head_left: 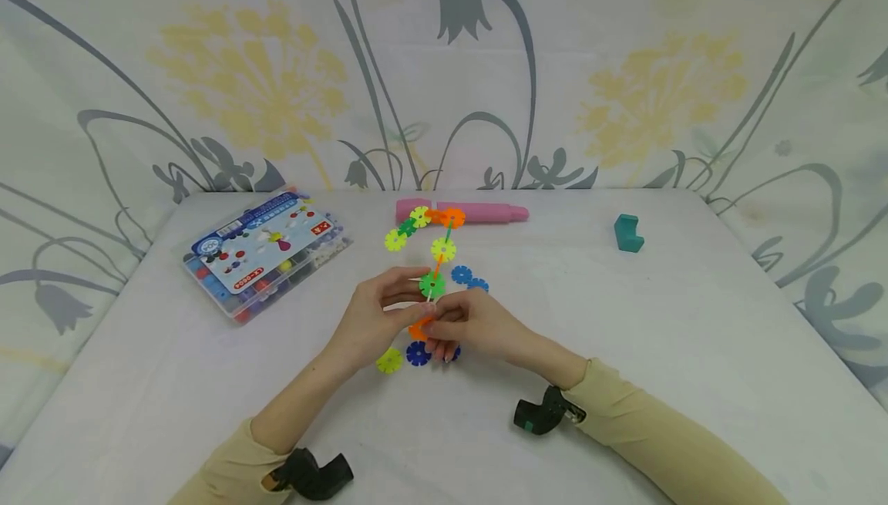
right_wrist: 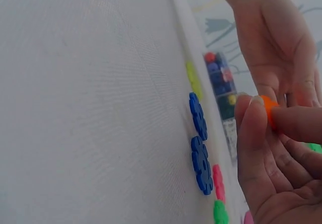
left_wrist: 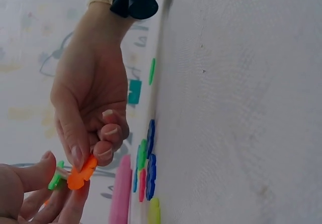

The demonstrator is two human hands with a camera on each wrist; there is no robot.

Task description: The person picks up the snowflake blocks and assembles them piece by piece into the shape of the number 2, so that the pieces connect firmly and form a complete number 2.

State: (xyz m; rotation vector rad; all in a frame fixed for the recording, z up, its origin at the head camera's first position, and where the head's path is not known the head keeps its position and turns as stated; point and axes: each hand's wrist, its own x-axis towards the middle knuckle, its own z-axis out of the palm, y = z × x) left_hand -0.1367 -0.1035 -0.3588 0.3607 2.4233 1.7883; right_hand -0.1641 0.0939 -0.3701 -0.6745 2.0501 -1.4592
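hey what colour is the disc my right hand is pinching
Orange. The disc in your right hand shows best in the left wrist view.

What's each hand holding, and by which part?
Right hand: orange disc, pinched by its edge. Left hand: chain of linked discs, near the green disc; exact contact hidden.

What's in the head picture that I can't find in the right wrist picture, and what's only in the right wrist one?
Only the head view shows the teal block and two lighter blue discs. Only the right wrist view shows the pinkish-red disc. Both show the left hand, the right hand pinching an orange disc, two dark blue discs, the yellow disc beside them, and the plastic case, though the right wrist view catches just part of it.
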